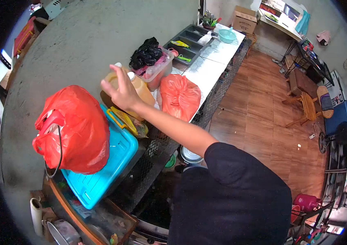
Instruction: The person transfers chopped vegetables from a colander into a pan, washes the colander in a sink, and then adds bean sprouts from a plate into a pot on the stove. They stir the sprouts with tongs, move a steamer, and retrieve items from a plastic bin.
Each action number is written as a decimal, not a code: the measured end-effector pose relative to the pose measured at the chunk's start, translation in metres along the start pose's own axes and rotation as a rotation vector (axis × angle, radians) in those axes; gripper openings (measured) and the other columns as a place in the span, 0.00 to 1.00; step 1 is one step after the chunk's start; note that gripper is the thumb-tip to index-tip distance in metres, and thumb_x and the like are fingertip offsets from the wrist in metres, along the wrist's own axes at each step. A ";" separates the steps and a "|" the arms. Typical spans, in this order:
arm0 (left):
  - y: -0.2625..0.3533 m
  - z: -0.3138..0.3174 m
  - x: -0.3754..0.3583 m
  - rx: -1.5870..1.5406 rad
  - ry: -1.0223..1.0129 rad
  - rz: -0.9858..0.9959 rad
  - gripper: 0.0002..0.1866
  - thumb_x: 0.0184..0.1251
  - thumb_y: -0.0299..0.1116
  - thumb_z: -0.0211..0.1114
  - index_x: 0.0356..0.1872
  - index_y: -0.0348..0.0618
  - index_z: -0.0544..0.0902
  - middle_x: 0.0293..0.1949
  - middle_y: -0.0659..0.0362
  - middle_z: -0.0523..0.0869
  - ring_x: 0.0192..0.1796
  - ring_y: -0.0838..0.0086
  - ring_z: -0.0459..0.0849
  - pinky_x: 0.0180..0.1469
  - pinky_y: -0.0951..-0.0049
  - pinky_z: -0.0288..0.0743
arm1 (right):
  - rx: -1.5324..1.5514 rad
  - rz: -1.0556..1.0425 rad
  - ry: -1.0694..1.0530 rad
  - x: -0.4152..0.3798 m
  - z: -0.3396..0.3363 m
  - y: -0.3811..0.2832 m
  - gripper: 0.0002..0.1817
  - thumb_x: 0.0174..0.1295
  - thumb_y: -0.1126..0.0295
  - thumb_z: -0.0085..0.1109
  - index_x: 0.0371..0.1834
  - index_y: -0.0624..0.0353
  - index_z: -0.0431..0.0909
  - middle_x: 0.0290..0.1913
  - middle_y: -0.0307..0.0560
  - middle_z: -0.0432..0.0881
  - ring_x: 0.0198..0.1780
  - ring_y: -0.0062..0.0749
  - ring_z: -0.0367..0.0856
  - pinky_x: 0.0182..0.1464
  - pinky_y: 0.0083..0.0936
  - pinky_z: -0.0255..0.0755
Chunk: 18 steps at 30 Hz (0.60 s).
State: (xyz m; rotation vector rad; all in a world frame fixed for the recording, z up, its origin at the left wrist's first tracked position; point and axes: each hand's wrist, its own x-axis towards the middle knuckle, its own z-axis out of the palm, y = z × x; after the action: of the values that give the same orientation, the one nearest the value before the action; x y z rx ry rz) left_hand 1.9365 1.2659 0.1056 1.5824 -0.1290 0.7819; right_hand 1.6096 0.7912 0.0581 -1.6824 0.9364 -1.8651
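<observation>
My right hand (121,90) is stretched out with its fingers apart and nothing held. It overlaps plastic jugs of amber liquid (144,90) with white caps. Beside them, a tied red plastic bag (180,97) sits on the counter. Nearer to me, a bulging red plastic bag (79,130) rests on the lid of a turquoise storage box (118,153); a thin dark curved handle or cord hangs from this bag. At the box's edge are a yellow latch (121,122) and a yellow packet (138,125). My left hand is out of view.
A clear tub (161,67) holding a black plastic bag (146,53) stands behind the jugs. Further along the tiled counter (214,55) are a dark compartment tray (189,38) and a mint-green bowl (227,36). A wooden-framed glass case (87,208) stands below the box.
</observation>
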 end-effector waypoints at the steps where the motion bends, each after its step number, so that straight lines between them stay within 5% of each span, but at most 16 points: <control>1: 0.019 0.006 -0.025 0.016 0.066 0.123 0.20 0.67 0.38 0.63 0.29 0.25 0.72 0.16 0.42 0.81 0.14 0.61 0.81 0.12 0.67 0.77 | 0.009 -0.006 -0.004 0.010 0.012 0.005 0.31 0.63 0.53 0.58 0.63 0.61 0.65 0.58 0.59 0.70 0.59 0.45 0.71 0.59 0.33 0.67; 3: -0.051 -0.004 0.004 0.154 -0.103 -0.119 0.25 0.70 0.44 0.59 0.60 0.34 0.75 0.44 0.42 0.83 0.26 0.65 0.83 0.21 0.76 0.76 | 0.133 0.288 -0.163 0.026 0.032 0.013 0.38 0.60 0.47 0.61 0.66 0.62 0.62 0.58 0.61 0.72 0.60 0.42 0.72 0.59 0.33 0.68; 5: -0.047 0.002 -0.029 -0.198 -0.299 -0.281 0.20 0.73 0.40 0.56 0.58 0.39 0.77 0.34 0.47 0.85 0.18 0.74 0.75 0.15 0.80 0.63 | 0.304 0.497 -0.491 0.031 0.041 0.012 0.43 0.57 0.45 0.64 0.68 0.62 0.61 0.52 0.56 0.78 0.53 0.38 0.78 0.55 0.32 0.71; 7: -0.016 0.016 -0.059 -0.150 -0.513 -0.224 0.14 0.72 0.40 0.58 0.52 0.45 0.81 0.21 0.61 0.78 0.16 0.85 0.66 0.15 0.84 0.59 | 0.406 0.601 -0.587 0.013 0.059 0.010 0.38 0.54 0.51 0.68 0.63 0.62 0.67 0.40 0.49 0.80 0.33 0.25 0.79 0.34 0.25 0.76; 9: 0.001 0.035 -0.075 -0.145 -0.698 -0.295 0.14 0.72 0.40 0.58 0.50 0.42 0.81 0.22 0.62 0.80 0.16 0.86 0.68 0.17 0.86 0.61 | 0.347 0.592 -0.811 -0.005 0.077 0.013 0.33 0.61 0.52 0.61 0.63 0.61 0.67 0.36 0.45 0.81 0.27 0.24 0.79 0.29 0.24 0.75; 10: 0.012 0.046 -0.083 -0.130 -0.756 -0.339 0.14 0.72 0.40 0.59 0.49 0.42 0.81 0.21 0.61 0.80 0.16 0.85 0.72 0.17 0.86 0.62 | 0.367 0.699 -0.693 -0.016 0.078 -0.006 0.31 0.63 0.53 0.58 0.63 0.62 0.68 0.35 0.43 0.81 0.27 0.24 0.79 0.28 0.23 0.75; 16: 0.015 0.099 -0.098 -0.208 -1.018 -0.274 0.16 0.71 0.40 0.60 0.49 0.37 0.79 0.27 0.58 0.84 0.26 0.81 0.80 0.21 0.85 0.65 | 0.284 0.421 -0.581 -0.021 0.079 0.005 0.22 0.69 0.56 0.52 0.60 0.57 0.71 0.40 0.40 0.78 0.37 0.21 0.78 0.37 0.21 0.74; 18: 0.021 0.130 -0.100 -0.235 -1.051 -0.210 0.18 0.70 0.41 0.61 0.53 0.38 0.77 0.35 0.56 0.85 0.35 0.78 0.82 0.28 0.82 0.71 | 0.521 0.518 -0.513 -0.014 0.077 -0.011 0.24 0.64 0.53 0.58 0.54 0.62 0.76 0.44 0.48 0.80 0.49 0.30 0.78 0.52 0.28 0.73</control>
State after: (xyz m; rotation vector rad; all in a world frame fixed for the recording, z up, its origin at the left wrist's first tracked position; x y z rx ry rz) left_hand 1.9021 1.1077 0.0732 1.5976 -0.7661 -0.2834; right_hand 1.6888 0.7942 0.0584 -1.3282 0.5357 -1.1243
